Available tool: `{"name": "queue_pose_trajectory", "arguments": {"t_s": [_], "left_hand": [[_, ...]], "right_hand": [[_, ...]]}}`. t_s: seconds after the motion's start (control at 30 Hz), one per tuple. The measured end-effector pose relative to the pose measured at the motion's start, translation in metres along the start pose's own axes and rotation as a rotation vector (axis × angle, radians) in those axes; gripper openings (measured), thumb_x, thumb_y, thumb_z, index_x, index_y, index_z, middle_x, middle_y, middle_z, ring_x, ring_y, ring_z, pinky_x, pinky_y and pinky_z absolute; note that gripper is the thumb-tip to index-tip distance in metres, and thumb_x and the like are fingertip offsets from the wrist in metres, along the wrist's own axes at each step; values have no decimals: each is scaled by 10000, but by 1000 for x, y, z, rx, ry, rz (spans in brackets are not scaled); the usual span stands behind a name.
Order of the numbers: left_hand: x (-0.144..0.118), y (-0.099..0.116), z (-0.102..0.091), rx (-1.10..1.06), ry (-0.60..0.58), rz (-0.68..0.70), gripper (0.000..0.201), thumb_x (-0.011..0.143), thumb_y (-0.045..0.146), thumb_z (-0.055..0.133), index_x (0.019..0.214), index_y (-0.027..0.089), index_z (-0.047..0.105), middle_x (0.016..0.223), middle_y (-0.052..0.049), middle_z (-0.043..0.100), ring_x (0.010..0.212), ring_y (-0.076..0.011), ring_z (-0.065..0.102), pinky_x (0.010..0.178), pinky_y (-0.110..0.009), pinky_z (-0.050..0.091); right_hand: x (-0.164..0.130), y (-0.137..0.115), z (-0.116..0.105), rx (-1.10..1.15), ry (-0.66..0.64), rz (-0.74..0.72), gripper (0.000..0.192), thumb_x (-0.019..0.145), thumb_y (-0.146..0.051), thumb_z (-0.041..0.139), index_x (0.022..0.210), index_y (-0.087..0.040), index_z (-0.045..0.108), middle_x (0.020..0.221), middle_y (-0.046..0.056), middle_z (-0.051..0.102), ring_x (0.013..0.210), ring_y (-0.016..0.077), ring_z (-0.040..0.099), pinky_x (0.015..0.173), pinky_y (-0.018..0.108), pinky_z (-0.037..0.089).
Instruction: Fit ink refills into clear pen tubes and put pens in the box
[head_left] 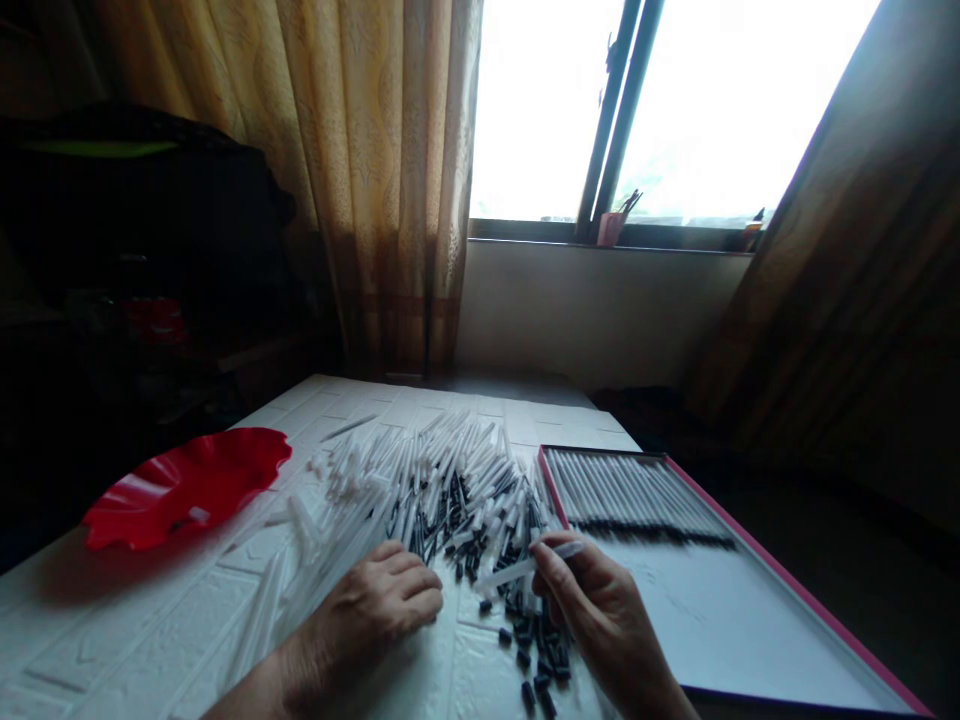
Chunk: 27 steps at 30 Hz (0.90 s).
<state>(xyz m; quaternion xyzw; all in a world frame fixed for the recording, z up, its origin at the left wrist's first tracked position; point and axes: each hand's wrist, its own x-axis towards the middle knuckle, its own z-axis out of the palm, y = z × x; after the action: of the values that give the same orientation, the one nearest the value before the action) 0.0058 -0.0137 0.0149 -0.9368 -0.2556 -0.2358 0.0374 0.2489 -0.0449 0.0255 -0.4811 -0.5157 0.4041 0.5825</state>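
No brand, label or writing can be read anywhere in the view.

A person sits at a white surface [150, 620] embossed with a brick pattern. The right hand [600, 610] is near the front edge, its fingers [551, 560] pinched shut on a thin translucent white pen tube [525, 568], which lies slanted between thumb and forefinger. The left hand [382, 605] rests palm down on the surface just beside it, fingers curled loosely and holding nothing, their tips touching the near edge of a large pile of pen tubes [450, 480].

That pile spreads across the middle of the surface, white tubes mixed with dark ends. Small black caps [536, 660] lie scattered between and below the two hands, near the front edge. A few short white pieces [337, 475] sit at the pile's left side.

At the right edge lies a flat tray with a pink rim [795, 590]. A neat row of finished pens [630, 495] fills its far end, side by side; the near part of the tray is bare white. At the left edge stands a red wavy-rimmed plastic dish [187, 485].

Beyond the surface, the room is dim. A patterned tan curtain [360, 150] hangs at the left of a bright window [675, 110]. A small pink cup [611, 228] holding sticks stands on the sill. Dark furniture [135, 230] fills the far left.
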Motion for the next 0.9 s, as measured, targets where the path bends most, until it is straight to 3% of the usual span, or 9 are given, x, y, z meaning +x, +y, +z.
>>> {"name": "queue_pose_trajectory", "arguments": {"t_s": [0.17, 0.37, 0.47, 0.57, 0.67, 0.9], "left_hand": [[-7, -3, -3, -131, 277, -168, 196, 1006, 128, 447, 1123, 249, 550, 955, -42, 767, 862, -174, 748, 775, -234, 545], [-8, -9, -7, -251, 520, -388, 182, 1020, 161, 411, 1092, 283, 525, 967, -28, 768, 928, -186, 741, 837, -287, 550], [-5, -7, -6, -513, 647, -549, 86, 1019, 311, 479, 1021, 270, 554, 936, -32, 783, 888, -199, 748, 785, -289, 564], [2, -2, -7, -889, 756, -762, 317, 893, 551, 635, 910, 239, 580, 855, -39, 785, 728, -211, 755, 651, -289, 582], [8, 0, -13, -1134, 820, -975, 497, 693, 633, 789, 871, 218, 580, 838, -35, 781, 681, -223, 757, 610, -304, 599], [11, -1, -22, -1249, 938, -1135, 617, 524, 608, 892, 891, 206, 601, 877, -25, 782, 715, -206, 758, 572, -257, 598]], "right_hand": [[1, 2, 2, 84, 33, 45, 459, 748, -609, 751, 837, -164, 685, 582, 3, 631, 448, 106, 475, 434, 221, 363], [1, 3, 6, 154, 36, 75, 466, 714, -585, 790, 846, -148, 699, 601, 10, 658, 453, 104, 492, 433, 214, 369], [1, 5, 10, 171, 48, 95, 475, 684, -583, 811, 838, -147, 703, 603, 11, 663, 451, 101, 500, 429, 210, 365], [1, 6, 12, 208, 44, 151, 486, 665, -585, 823, 826, -144, 699, 597, 16, 675, 426, 86, 493, 405, 192, 327], [1, 9, 15, 286, 1, 269, 509, 640, -582, 839, 828, -135, 686, 603, 32, 697, 397, 65, 482, 375, 159, 271], [1, 23, 20, 474, -69, 494, 505, 560, -501, 908, 767, -137, 626, 617, 43, 710, 410, 69, 549, 343, 114, 261]]}}
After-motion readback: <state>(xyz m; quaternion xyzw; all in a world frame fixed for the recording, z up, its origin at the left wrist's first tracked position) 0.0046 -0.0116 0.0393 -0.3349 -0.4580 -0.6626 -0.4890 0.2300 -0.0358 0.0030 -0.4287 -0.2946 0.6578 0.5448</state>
